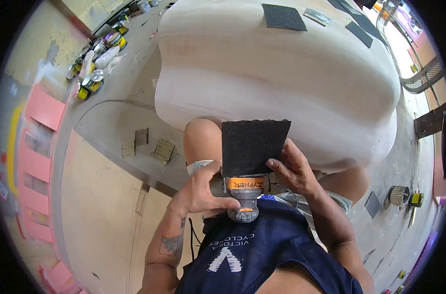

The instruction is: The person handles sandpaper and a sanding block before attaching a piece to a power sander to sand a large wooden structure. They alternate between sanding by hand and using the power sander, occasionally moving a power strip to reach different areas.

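Sander [246,193] between the hands [297,169]; black sheet [256,147] against it

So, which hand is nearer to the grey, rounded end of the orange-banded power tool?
Left. The left hand has its thumb against that rounded end; the right hand is apart from it, farther forward and right, at the edge of the rough black square sheet.

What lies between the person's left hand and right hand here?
In the head view, a dark sheet and an orange-labelled power tool lie between the left hand and the right hand.
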Available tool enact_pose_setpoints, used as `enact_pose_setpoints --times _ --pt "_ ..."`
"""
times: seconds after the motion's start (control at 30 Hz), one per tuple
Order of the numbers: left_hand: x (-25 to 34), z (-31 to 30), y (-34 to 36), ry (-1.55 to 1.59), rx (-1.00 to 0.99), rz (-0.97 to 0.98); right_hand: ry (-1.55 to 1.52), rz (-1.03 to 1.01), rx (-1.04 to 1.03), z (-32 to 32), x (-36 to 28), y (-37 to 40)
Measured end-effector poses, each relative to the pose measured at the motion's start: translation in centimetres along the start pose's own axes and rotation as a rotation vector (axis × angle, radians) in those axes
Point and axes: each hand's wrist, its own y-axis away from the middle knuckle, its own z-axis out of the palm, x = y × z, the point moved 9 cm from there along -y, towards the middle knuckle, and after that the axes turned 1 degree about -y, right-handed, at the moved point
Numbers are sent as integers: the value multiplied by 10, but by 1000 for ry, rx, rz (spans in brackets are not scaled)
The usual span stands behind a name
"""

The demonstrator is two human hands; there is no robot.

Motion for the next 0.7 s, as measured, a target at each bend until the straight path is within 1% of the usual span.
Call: enact_pose_setpoints --times 0.03,0.13,0.17,0.27,0.37,0.47,0.57,0.7 --pt "2 -4 0 76 -3 20 13 9 -6 0 1 0" --pt "-16 -21 -2 177 183 -30 23 30 14 0 6 1" --pt "8 -26 -6 -22 140 25 21 35 26 1 7 2" --pt "6 -26 -10 -102 112 5 62 2 69 2 4 6" --pt "9 -29 -10 -47 180 12 28 9 120 4 -3 7" --pt "3 -26 -12 65 154 -64 138 14 46 -2 6 10" --pt "6 -25 -14 -5 160 -43 166 164 -5 -7 9 16" --pt "-1 -22 -12 170 149 -101 132 158 61 -15 17 19"
